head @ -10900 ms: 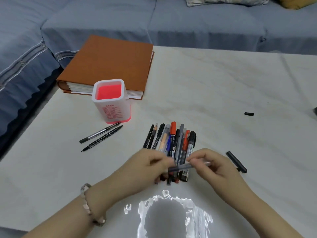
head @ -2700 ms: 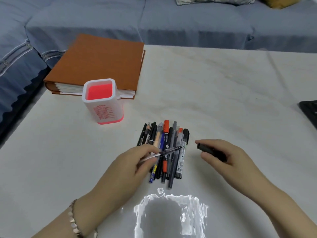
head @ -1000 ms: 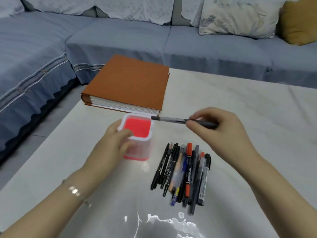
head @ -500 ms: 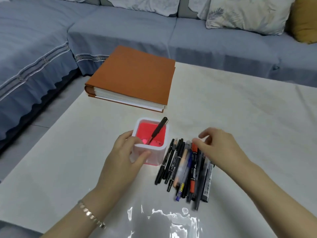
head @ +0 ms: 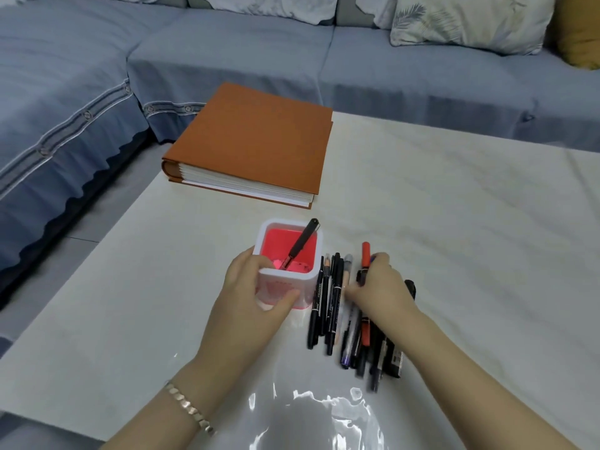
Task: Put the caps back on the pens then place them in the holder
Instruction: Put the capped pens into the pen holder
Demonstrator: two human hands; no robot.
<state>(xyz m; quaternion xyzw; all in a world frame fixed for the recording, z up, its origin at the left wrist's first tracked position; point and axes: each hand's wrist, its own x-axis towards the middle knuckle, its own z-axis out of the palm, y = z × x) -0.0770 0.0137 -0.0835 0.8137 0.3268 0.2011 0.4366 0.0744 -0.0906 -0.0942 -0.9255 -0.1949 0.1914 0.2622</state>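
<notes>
One capped black pen [head: 303, 241] stands tilted inside the holder [head: 289, 274], with its top leaning over the far right rim. No other pen is in it, as far as the red inside shows. So the task is only begun: a whole row of pens [head: 354, 323] lies on the table [head: 470, 254], just right of the holder, and all of them must go in. Whether each of them has its cap on, I cannot tell.

The left hand [head: 250, 306] is clamped around the near left side of the holder and steadies it. The right hand [head: 380, 290] rests on top of the row, fingers curled down among the pens; whether it has closed on one I cannot tell. An orange book [head: 256, 141] lies far behind the holder.
</notes>
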